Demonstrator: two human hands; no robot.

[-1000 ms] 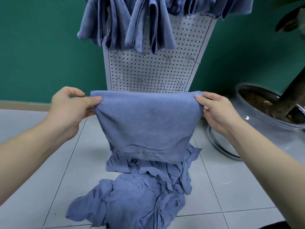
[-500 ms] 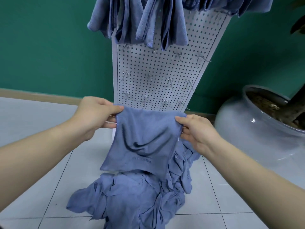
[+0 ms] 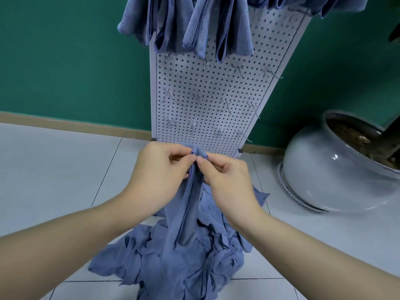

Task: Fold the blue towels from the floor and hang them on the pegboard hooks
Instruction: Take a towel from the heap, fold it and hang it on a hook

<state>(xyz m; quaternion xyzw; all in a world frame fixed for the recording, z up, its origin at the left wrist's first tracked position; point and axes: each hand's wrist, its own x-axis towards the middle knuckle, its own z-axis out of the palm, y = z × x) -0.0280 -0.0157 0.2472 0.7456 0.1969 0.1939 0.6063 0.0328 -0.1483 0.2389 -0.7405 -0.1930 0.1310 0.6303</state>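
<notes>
Seen from a head-worn camera looking down, two bare forearms reach forward and meet in the middle of the view. The left hand (image 3: 159,178) and right hand (image 3: 226,180) are almost touching, fingers curled, each pinching the top edge of one blue towel (image 3: 190,208) between thumb and fingertips. The towel's top corners are gathered together at the pinch, and the rest hangs straight down as a narrow folded strip. Its lower end hangs against a rumpled pile (image 3: 173,260) of more blue towels lying on the pale tiled floor (image 3: 54,174), just in front of the person. Behind the hands stands a white pegboard (image 3: 207,100), upright against a dark green wall (image 3: 65,61). Across its top, several folded blue hung towels (image 3: 194,24) drape side by side. Below them, rows of small metal hooks (image 3: 226,105) stick out bare from the holes. To the right, on the floor near the pegboard's foot, sits a round, glossy grey pot (image 3: 320,178) on a ribbed saucer (image 3: 287,191). The pot holds dark soil (image 3: 350,135), and a thick dark stem (image 3: 389,139) rises out of it toward the right edge.
</notes>
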